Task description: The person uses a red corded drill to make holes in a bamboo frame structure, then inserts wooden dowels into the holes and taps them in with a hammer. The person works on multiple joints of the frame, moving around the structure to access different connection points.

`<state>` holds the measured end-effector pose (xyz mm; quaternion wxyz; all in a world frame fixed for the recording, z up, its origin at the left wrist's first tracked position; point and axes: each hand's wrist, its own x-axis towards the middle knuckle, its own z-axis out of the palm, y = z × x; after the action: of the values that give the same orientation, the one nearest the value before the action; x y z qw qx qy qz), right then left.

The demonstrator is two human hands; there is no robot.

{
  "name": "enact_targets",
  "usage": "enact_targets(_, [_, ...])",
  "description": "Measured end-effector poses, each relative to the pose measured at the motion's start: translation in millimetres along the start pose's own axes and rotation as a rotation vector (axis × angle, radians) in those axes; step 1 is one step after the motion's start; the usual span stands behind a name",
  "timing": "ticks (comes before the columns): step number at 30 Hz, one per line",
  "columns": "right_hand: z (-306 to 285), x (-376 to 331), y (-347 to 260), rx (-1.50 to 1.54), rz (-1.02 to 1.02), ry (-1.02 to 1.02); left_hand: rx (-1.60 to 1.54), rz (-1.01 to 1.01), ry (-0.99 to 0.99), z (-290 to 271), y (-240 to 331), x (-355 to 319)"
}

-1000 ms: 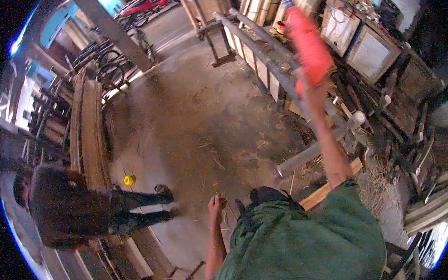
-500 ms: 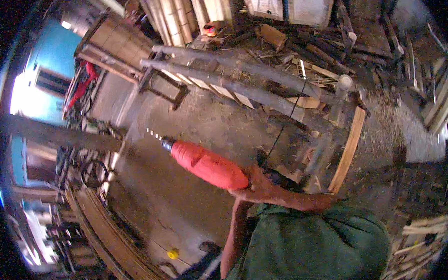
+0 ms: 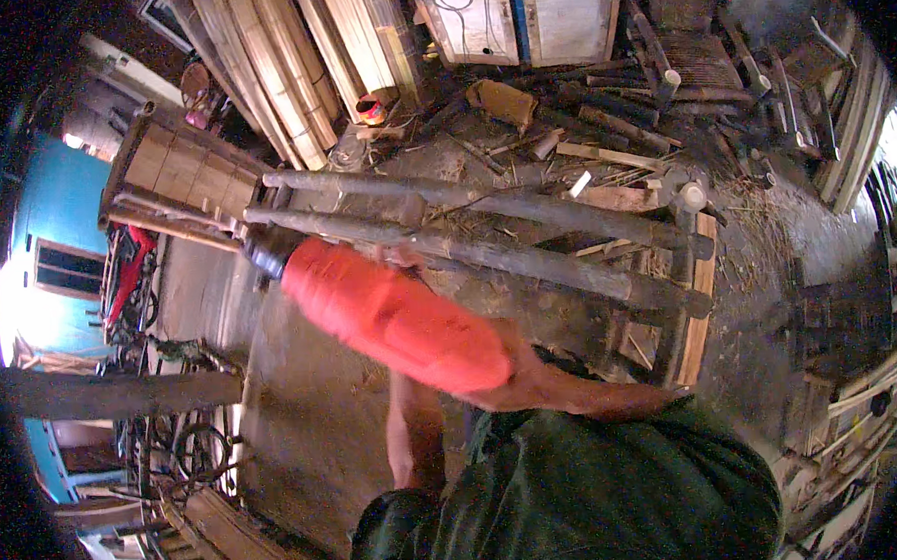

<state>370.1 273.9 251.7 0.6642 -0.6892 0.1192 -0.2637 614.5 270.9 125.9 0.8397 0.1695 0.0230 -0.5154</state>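
Note:
In my right hand (image 3: 533,378) is a red power drill (image 3: 395,317), fingers closed round its rear grip. Its dark chuck (image 3: 267,251) points up and left, in front of the near ends of two long bamboo poles. The bit is hard to make out against them. My left forearm (image 3: 415,437) rises behind the drill. A bit of my left hand (image 3: 402,255) shows just above the drill body, by the nearer pole (image 3: 457,250). Most of that hand is hidden, and I cannot tell whether it touches the pole.
A pale wooden strip (image 3: 693,329) stands by the poles' right end. Bamboo offcuts and a brown block (image 3: 502,105) litter the floor behind. Tall bamboo lengths (image 3: 259,68) lean at the back, near a slatted panel (image 3: 189,176). A dark post (image 3: 123,392) crosses at left.
The drill has come up closer to the view, its chuck shifting left and up toward the poles. My left arm has moved left and reaches up behind the drill. The view has shifted.

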Motion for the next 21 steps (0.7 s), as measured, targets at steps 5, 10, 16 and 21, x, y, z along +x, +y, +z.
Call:
enact_targets(5, [7,74,5,0.48,0.007,0.339,-0.009,0.084,-0.211,17,165,62])
enact_targets(10, [-10,130,10,0.889,-0.172,0.913,0.008,-0.002,0.091,38,203,134])
enact_targets(16, [35,121,41,0.63,-0.011,1.453,0.935,0.049,0.206,-161,297,212])
enact_targets(21, [93,40,118,0.487,0.056,1.643,0.912,-0.217,0.213,-267,275,174])
